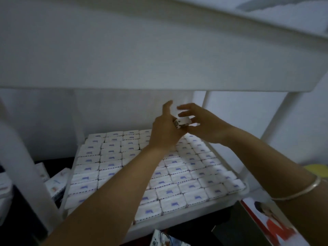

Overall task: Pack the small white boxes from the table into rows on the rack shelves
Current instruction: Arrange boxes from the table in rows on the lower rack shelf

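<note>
Mid-placement, the left hand (165, 132) and right hand (204, 125) both grip one small white box (182, 122) above the nearly full shelf (177, 221); next it probably needs lowering into a back-row gap.

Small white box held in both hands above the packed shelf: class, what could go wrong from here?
1. The small box is pinched between the left hand and right hand; a loose grip could drop it onto the packed rows.
2. The forearms hang over those rows and might knock them crooked.
</note>
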### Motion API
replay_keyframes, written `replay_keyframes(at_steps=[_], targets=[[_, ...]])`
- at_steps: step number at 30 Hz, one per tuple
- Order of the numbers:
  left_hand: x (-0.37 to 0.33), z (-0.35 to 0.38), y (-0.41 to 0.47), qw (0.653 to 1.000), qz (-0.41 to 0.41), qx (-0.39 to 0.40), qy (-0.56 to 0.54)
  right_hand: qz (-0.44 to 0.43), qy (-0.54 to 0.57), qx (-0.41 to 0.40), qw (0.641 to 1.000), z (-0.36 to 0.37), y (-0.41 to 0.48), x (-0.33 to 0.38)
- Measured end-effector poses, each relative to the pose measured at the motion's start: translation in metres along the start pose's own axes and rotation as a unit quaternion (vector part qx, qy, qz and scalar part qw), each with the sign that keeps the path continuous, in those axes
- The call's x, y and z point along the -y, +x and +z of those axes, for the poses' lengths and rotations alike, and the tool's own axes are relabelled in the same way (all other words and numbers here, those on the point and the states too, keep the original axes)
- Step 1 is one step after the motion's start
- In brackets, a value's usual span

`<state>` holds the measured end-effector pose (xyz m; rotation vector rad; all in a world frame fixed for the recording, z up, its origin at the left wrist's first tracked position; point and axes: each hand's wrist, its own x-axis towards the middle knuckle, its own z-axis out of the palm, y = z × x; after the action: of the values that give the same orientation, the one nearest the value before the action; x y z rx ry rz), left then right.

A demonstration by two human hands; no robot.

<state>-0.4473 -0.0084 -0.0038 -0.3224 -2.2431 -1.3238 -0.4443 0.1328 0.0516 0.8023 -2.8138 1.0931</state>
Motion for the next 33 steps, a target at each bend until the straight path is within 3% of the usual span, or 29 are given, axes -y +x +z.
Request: replay_keyframes(at_steps=[3,6,9,11,14,18,20,25,29,33], targets=[[0.001,0.002,0.0,0.999,0.017,0.013,-0.045,-0.001,-0.027,-0.018,0.999,-0.007,-0.013,0.0],[-0.003,0.007,0.001,0.99,0.014,0.052,-0.128,0.059,0.058,-0.038,0.996,-0.017,-0.02,-0.003],[-0.008,0.014,-0.003,0.984,-0.022,0.075,-0.162,0.135,0.054,-0.142,0.979,-0.026,-0.021,-0.006],[-0.005,0.016,-0.008,0.991,-0.041,0.098,-0.086,0.173,-0.074,-0.209,0.96,-0.03,-0.021,-0.009],[-0.002,0.018,-0.017,0.979,0.028,0.187,0.077,0.237,-0.197,-0.233,0.922,-0.03,-0.021,-0.011],[-0.002,0.026,-0.023,0.887,0.111,0.351,0.279,0.276,-0.237,-0.185,0.913,-0.022,-0.018,-0.015],[0.001,0.026,-0.022,0.867,0.1,0.373,0.314,0.271,-0.211,-0.186,0.921,-0.021,-0.018,-0.017],[-0.003,0.024,-0.022,0.855,0.086,0.387,0.334,0.248,-0.035,-0.167,0.954,-0.021,-0.022,-0.017],[-0.005,0.023,-0.022,0.852,0.079,0.389,0.341,0.252,0.101,-0.208,0.94,-0.019,-0.021,-0.016],[-0.004,0.022,-0.022,0.856,0.071,0.391,0.332,0.274,0.034,-0.254,0.927,-0.015,-0.024,-0.022]])
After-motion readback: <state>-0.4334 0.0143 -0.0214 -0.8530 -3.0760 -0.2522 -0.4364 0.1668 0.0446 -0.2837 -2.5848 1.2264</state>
